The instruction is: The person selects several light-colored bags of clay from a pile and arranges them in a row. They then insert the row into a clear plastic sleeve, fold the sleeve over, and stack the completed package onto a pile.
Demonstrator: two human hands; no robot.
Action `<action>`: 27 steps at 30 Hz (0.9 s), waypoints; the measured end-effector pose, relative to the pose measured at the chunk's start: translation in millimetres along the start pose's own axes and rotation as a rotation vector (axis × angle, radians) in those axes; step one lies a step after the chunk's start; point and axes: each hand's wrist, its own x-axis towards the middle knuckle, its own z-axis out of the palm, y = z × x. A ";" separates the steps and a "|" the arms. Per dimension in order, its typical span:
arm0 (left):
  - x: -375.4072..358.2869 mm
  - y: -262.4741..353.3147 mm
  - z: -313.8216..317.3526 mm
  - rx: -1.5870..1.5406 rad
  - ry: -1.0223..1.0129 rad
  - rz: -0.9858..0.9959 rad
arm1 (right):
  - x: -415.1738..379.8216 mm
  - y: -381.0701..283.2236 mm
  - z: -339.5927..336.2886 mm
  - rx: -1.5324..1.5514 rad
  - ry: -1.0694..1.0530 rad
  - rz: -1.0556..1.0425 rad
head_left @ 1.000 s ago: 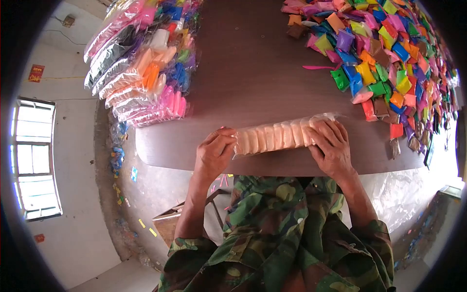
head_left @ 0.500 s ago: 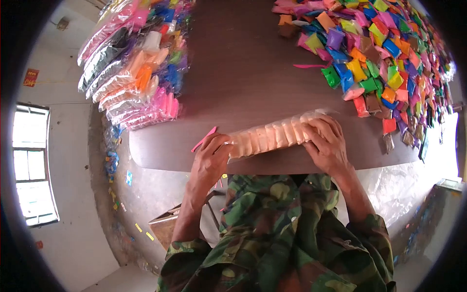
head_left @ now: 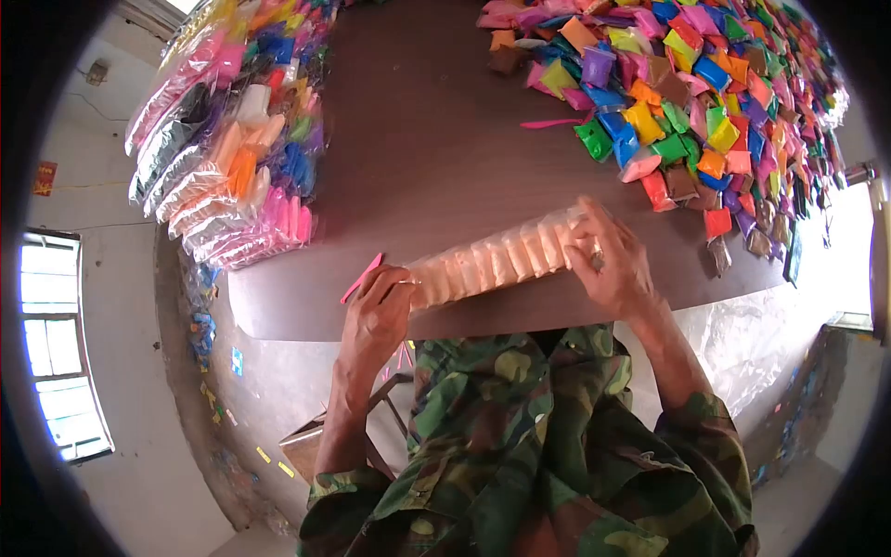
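Observation:
Between my hands a long clear plastic bag [head_left: 492, 263] packed with a row of peach-coloured pieces is stretched out, tilted up toward the right, near the front edge of the brown table [head_left: 427, 158]. My left hand [head_left: 378, 302] pinches the bag's left end. At the other end my right hand [head_left: 608, 260] grips it, thumb in front and fingers over the top. Just beyond my left fingers lies a thin pink plastic strip [head_left: 363, 278]. A second pink strip [head_left: 549, 123] rests farther back, beside the small packets.
At the back left, long clear bags [head_left: 209, 176] of coloured pieces are stacked. A large heap of small colourful packets [head_left: 687, 102] covers the right side, reaching the table edge. Below on the left stands a wooden stool [head_left: 302, 446]; scraps litter the floor.
My right hand has shifted its hold on the bag's right end, with the fingers raised higher. The view has turned slightly, so everything sits a little farther left.

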 end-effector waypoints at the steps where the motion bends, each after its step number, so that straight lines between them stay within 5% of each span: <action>1: -0.3 0.1 0.2 0.004 -0.003 -0.003 | 2.6 1.4 -1.8 -0.048 -0.011 0.048; 15: -0.6 -0.4 -5.1 0.019 -0.037 -0.179 | 5.0 -2.5 11.1 -0.225 0.162 0.087; 27: 51.1 20.3 -18.5 0.097 -0.099 -0.121 | -1.4 3.8 18.2 -0.241 0.252 0.016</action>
